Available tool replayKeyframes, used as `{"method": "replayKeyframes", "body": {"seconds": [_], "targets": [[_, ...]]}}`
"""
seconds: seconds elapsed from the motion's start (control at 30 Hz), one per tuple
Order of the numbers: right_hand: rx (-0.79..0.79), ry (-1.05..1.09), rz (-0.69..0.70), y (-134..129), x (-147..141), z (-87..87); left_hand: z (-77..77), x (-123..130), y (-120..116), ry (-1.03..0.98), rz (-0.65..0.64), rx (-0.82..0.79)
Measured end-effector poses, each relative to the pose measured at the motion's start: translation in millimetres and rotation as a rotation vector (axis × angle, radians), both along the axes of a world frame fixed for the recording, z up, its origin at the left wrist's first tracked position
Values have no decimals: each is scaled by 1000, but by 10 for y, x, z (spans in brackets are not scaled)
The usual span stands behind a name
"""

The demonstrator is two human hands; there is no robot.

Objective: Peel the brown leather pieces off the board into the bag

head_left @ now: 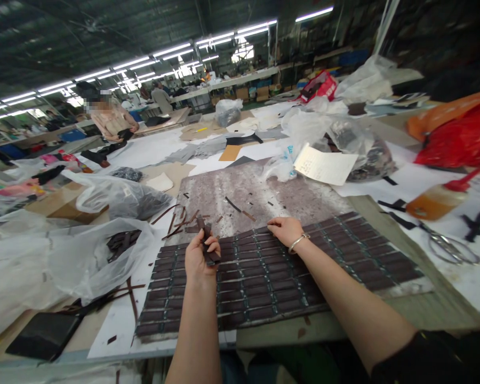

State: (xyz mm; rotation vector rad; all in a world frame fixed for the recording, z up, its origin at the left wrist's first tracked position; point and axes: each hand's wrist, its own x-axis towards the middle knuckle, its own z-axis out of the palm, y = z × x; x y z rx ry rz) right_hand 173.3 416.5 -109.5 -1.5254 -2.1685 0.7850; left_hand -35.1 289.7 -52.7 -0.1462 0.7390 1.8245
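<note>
My left hand (pixel 200 255) is closed around a small stack of dark brown strips (pixel 206 242), held upright over the left part of the board. Rows of flat dark brown pieces (pixel 260 277) lie side by side across the near half of a worn, stained board (pixel 212 192). At the far edge of these rows is my right hand (pixel 287 230), a bracelet (pixel 298 242) on its wrist. Its thumb and fingertips are pinched together close to the top row; whatever is between them is too small to make out.
Clear plastic bags (pixel 104 256) with dark pieces crowd the left. Thin brown offcuts (pixel 180 218) lie beside the board. On the right are scissors (pixel 452 245), a bottle of amber liquid (pixel 436 202) and a red bag (pixel 460 136). Another person (pixel 110 117) stands farther back.
</note>
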Motion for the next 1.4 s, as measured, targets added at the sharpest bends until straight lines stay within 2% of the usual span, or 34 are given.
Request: {"method": "replayKeyframes", "body": {"seconds": [0.17, 0.37, 0.53, 0.67, 0.77, 1.4], "targets": [[93, -166, 36, -53, -29, 29, 6, 71, 21, -18, -36, -9], [253, -280, 93, -161, -37, 113, 33, 42, 2, -20, -12, -9], [396, -234, 282, -178, -188, 146, 46, 38, 2, -22, -10, 9], [369, -255, 426, -137, -318, 87, 62, 37, 2, -20, 5, 2], [344, -271, 478, -115, -346, 42, 70, 40, 4, -17, 7, 0], [356, -280, 504, -102, -341, 30, 31, 117, 55, 34, -8, -18]]}}
